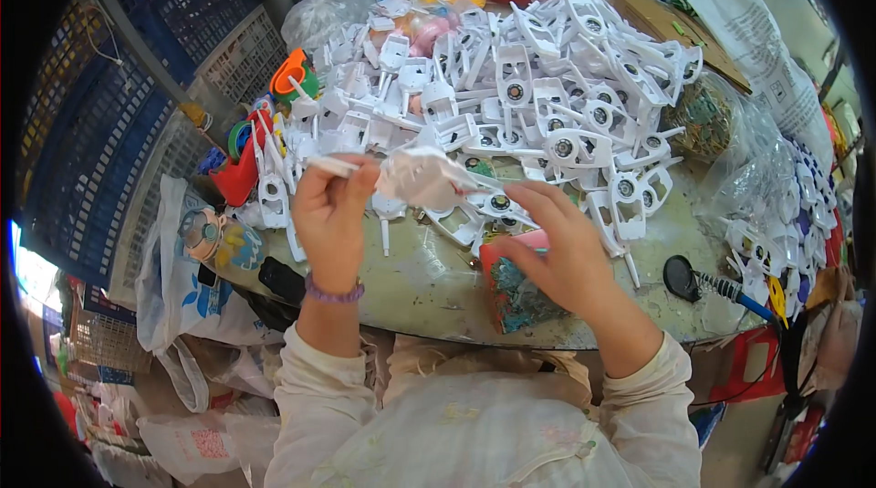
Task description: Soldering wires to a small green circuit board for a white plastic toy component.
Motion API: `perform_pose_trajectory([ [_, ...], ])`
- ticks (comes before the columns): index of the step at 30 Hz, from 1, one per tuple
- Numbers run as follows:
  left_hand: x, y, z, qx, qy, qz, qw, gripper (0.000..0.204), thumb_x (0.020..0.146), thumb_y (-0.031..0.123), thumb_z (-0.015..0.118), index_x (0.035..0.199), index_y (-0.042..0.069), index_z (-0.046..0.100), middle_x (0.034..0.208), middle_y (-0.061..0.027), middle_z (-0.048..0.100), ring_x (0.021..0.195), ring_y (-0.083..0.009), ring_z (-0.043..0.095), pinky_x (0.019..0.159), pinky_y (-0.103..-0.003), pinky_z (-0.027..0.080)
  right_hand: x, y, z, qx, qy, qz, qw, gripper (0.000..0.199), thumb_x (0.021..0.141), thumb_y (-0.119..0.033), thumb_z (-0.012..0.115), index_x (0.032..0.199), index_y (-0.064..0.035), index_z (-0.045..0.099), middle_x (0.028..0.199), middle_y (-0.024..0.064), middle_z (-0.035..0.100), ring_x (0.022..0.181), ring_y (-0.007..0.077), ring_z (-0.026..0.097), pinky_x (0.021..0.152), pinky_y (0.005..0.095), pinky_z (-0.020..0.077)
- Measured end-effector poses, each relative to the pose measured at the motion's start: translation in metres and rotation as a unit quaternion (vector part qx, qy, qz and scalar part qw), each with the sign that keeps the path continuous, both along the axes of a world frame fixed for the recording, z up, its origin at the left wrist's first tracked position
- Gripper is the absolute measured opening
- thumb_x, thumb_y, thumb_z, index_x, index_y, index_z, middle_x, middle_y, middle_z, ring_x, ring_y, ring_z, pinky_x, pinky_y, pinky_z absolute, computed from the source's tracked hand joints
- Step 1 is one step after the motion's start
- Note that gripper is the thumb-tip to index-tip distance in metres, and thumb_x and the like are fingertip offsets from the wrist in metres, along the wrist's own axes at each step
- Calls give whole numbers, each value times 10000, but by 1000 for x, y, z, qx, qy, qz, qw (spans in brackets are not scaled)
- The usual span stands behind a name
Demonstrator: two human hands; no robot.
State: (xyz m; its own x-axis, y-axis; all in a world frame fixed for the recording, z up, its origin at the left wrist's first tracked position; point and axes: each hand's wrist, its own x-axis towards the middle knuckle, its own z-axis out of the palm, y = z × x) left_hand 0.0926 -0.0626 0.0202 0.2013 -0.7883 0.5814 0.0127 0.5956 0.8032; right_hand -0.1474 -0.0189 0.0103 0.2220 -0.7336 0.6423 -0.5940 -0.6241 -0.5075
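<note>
Head view: left hand [330, 214] pinches white plastic part [415, 176] above tabletop [429, 283]; right hand [558, 251] fingers curled, reaching into small red container [511, 292]. Pile of white parts [547, 95] behind.

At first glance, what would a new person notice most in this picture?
The big heap of white plastic parts fills the far half of the round table. Nearer, the left hand holds one white plastic piece raised over the table, and the right hand reaches into a small pink box at the near edge.
</note>
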Motion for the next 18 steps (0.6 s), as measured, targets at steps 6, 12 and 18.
perform_pose_trajectory([
  [6, 0, 33, -1, 77, 30, -13, 997, 141, 844, 98, 719, 939, 35, 637, 758, 19, 631, 615, -24, 535, 550, -181, 434, 8, 21, -8, -17, -16, 39, 999, 279, 760, -124, 741, 1022, -75, 658, 1015, 117, 623, 866, 287, 617, 707, 364, 507],
  [12, 24, 41, -30, 285, -35, -77, 955, 262, 843, 101, 711, 1078, 16, 633, 757, 23, 641, 606, -26, 541, 533, -174, 422, 19, 47, -20, 3, -16, 119, 993, 208, 722, -54, 702, 924, -91, 669, 889, 68, 646, 823, 254, 621, 672, 358, 503],
  [18, 19, 61, -62, 86, -358, -71, 927, 499, 803, 46, 670, 1288, 35, 553, 1327, -159, 530, 1271, -264, 469, 1010, -404, 401, 27, 43, -37, 39, -24, 126, 991, 224, 737, -48, 727, 954, -74, 682, 855, 82, 654, 751, 266, 639, 626, 355, 513],
])
